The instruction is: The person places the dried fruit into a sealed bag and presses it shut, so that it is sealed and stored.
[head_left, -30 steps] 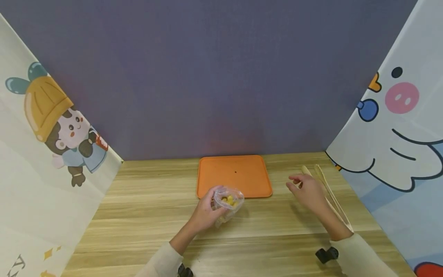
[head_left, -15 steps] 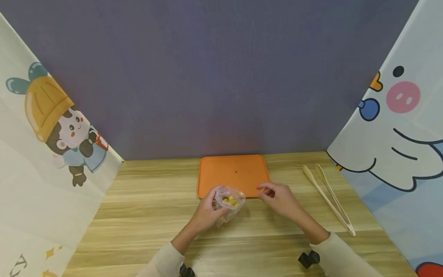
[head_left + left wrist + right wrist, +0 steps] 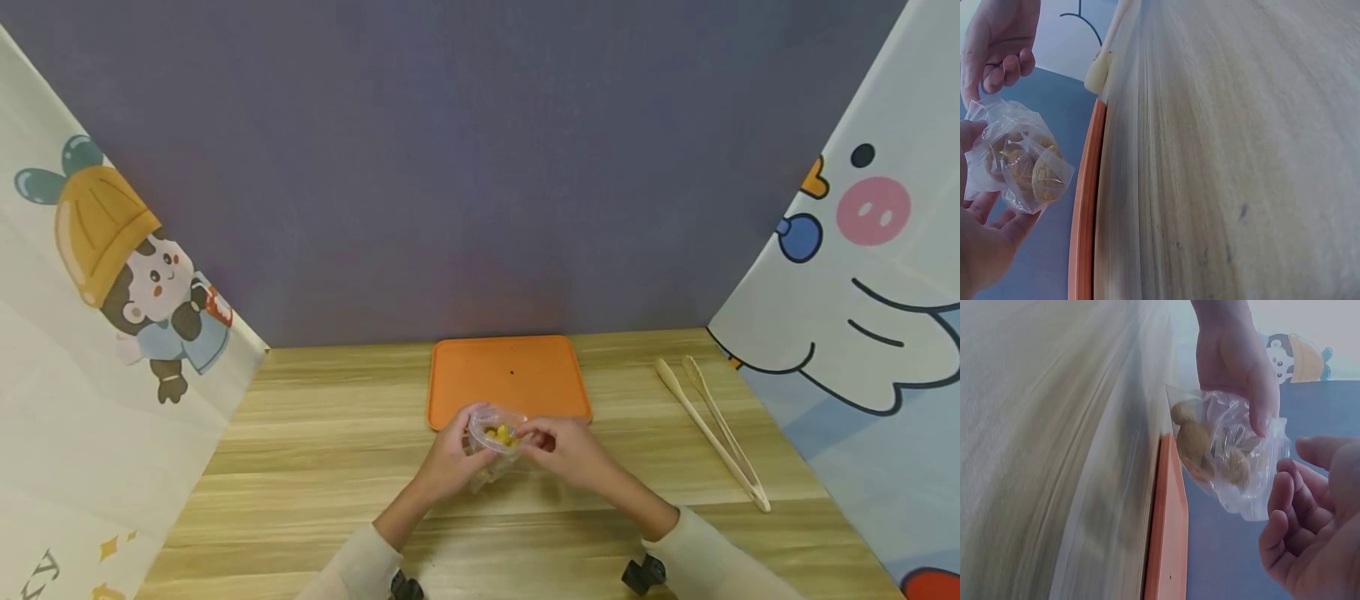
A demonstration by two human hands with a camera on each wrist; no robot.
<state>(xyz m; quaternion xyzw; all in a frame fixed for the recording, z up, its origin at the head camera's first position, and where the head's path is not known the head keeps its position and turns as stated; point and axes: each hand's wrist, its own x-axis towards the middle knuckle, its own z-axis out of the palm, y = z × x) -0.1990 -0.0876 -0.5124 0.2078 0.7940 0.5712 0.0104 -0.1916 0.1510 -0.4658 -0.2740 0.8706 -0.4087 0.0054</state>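
Note:
My left hand [image 3: 448, 457] holds a clear plastic bag [image 3: 493, 472] above the table, its thumb on the near side and its mouth spread at the top. Several yellow-brown rounded pieces [image 3: 1194, 440] lie inside it; their kind is unclear. At the bag's right edge is my right hand [image 3: 573, 454], fingers bent and thumb and forefinger apart at the rim. In the right wrist view the thumb tip [image 3: 1304, 449] stands just beside the plastic. No piece shows between those fingers. The bag's lower part is partly covered by my left hand.
Behind the bag an orange tray [image 3: 510, 379] lies flat on the wooden table [image 3: 330, 500]. Pale wooden tongs [image 3: 716, 437] rest at the right, tips pointing away. A grey panel [image 3: 480, 167] stands behind, with printed cloths at both sides.
My right hand has come leftward from over the tongs to the bag's rim, uncovering the tongs. My left hand and the bag have stayed almost where they were.

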